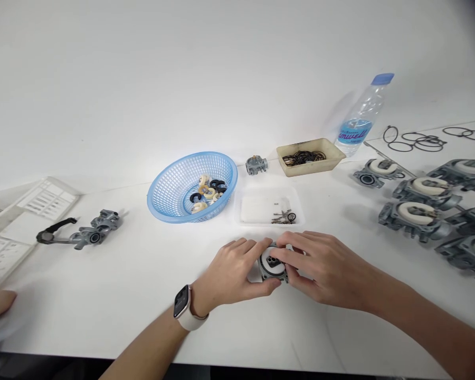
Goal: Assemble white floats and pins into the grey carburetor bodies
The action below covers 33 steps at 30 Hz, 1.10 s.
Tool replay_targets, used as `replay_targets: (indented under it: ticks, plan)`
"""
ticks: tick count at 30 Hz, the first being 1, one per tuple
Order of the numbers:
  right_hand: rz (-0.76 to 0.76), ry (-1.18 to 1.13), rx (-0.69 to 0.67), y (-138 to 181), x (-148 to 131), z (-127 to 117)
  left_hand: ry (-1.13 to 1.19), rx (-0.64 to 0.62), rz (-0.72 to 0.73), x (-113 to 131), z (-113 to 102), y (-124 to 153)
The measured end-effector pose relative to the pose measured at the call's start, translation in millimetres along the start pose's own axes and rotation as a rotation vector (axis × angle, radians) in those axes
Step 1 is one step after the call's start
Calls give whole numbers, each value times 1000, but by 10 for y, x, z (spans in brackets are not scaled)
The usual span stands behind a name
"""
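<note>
A grey metal carburetor body (265, 275) lies on the white table with its round opening up. A white ring-shaped float sits inside it, around a dark centre with small holes. My left hand (231, 272) grips the body's left side, fingertips at the far rim and thumb at the near edge. My right hand (326, 266) holds the right side, with a fingertip reaching over the float near the centre. The fingers cover much of the rim. Just beyond is a clear shallow tray (253, 208) with small pins and a black ring.
Behind stand a blue basket (162, 192) of white and black floats, a beige tray (328, 163) of black O-rings and a water bottle (356, 126). Several carburetor bodies (419, 216) fill the right; others (97, 232) lie left. Another person's hand (2, 302) rests at far left.
</note>
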State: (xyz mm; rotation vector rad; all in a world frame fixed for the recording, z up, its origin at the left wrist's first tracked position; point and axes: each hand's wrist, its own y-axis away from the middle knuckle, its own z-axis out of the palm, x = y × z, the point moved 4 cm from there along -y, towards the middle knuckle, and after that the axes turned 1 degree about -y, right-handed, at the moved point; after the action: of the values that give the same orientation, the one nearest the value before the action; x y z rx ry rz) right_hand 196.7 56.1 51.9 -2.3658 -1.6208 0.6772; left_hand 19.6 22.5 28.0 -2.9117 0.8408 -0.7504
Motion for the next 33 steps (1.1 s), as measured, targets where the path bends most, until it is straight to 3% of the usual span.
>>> replay_targets:
  ticks: [33]
  plan:
    - [-33, -25, 13, -6, -19, 3, -5, -13, -6, -11, 7, -7]
